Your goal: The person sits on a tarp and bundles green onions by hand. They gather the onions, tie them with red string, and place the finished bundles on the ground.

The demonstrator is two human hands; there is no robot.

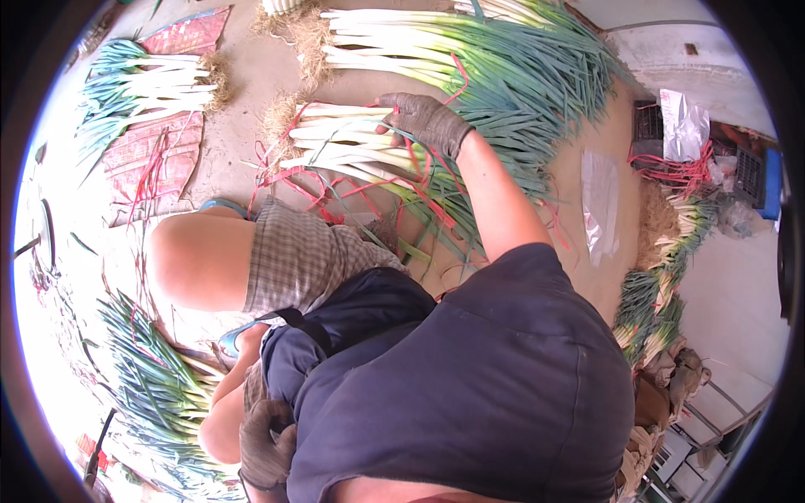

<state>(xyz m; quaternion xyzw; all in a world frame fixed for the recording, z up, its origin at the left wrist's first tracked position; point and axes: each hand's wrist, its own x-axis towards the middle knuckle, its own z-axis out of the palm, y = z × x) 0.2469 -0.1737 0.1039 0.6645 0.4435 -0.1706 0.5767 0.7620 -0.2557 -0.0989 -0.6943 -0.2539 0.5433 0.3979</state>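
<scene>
My right hand [422, 121], in a dark knit glove, reaches over a row of long green onions [352, 135] on the floor. Its fingers curl at the white stalks, with a bit of red strap at the fingertips; whether it grips strap or leaf I cannot tell. Red plastic straps [361, 185] lie loose across and beside the stalks, and a thin green leaf runs under the hand. My left hand [269, 443], also gloved, is loosely curled beside my bent leg, with a gap between thumb and fingers and nothing visible in it.
A large pile of green onions [503, 69] lies beyond my right hand. Another bunch [151, 85] rests on a red woven sack [157, 151], and more lie near my left leg [157, 383]. Red straps [682, 170], crates [748, 173] and smaller onion bundles [666, 270] line the far right.
</scene>
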